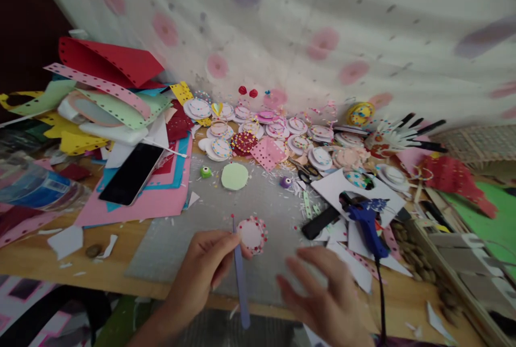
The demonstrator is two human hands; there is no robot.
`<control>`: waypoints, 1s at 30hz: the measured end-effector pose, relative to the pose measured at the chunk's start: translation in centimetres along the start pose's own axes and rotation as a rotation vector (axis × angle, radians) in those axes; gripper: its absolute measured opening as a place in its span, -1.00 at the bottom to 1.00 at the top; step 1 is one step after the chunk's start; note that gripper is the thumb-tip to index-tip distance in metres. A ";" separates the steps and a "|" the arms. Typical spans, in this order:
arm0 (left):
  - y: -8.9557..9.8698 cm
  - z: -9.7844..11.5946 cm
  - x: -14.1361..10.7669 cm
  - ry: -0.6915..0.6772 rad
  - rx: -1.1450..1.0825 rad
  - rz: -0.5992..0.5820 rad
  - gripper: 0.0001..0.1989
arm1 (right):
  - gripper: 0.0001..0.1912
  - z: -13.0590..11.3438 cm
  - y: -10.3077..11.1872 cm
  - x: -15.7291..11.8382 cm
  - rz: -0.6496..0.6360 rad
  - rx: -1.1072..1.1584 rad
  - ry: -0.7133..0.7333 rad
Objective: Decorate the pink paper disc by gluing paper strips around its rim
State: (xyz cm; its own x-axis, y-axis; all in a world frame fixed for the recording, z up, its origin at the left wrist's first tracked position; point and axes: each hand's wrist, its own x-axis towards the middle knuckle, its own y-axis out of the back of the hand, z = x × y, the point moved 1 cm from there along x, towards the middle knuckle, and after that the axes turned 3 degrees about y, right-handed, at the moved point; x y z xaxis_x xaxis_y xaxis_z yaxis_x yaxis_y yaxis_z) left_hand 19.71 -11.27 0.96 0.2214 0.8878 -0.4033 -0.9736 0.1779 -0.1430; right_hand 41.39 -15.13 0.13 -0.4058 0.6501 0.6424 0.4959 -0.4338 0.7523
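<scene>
My left hand (213, 258) is closed in a pinch, thumb on top. Between its fingers is a long, thin purple strip (242, 293) whose lower end hangs past the table's front edge. Held in the same fingers is a small round pink paper piece (252, 235) with a red-dotted rim. My right hand (322, 290) hovers to the right, blurred by motion, fingers apart and nothing visible in them. Beyond the hands, a pale green paper disc (235, 176) lies on the grey mat (161, 253), between a small green one-eyed figure (206, 172) and a purple one (286, 181).
Several small paper hats (221, 149) crowd the back. A blue glue gun (367, 223) lies right, near scissors (308, 173) and a white card (334, 185). At left are a phone (132, 174), a water bottle (44, 183) and coloured paper (110, 62). A box (463, 261) stands far right.
</scene>
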 end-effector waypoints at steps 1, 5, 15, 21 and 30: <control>-0.4 0.0 0.0 0.000 -0.011 -0.006 -0.58 | -0.41 -1.0 -0.4 0.7 -0.056 0.093 0.107; -1.8 0.0 0.1 -0.012 -0.054 -0.022 -0.53 | -0.58 -2.3 -1.2 2.9 -0.083 0.221 0.305; 0.6 2.0 2.1 -0.151 0.298 0.148 -0.50 | -0.78 2.9 -5.3 5.4 0.530 0.546 -0.231; 4.2 1.4 5.9 0.056 0.533 -0.339 -0.59 | -0.88 5.5 -9.7 4.3 0.533 0.967 -0.795; 4.3 0.3 11.6 0.163 0.200 -0.740 -0.64 | -0.86 5.4 -10.3 3.5 0.481 1.094 -0.870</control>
State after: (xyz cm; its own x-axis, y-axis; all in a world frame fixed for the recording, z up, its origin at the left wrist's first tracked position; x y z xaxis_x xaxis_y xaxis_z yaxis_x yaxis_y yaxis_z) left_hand 18.11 -0.12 -4.00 0.8067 0.4380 -0.3968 -0.5579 0.7858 -0.2669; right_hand 39.01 -5.00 -6.12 0.3432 0.9160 0.2077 0.9259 -0.2927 -0.2390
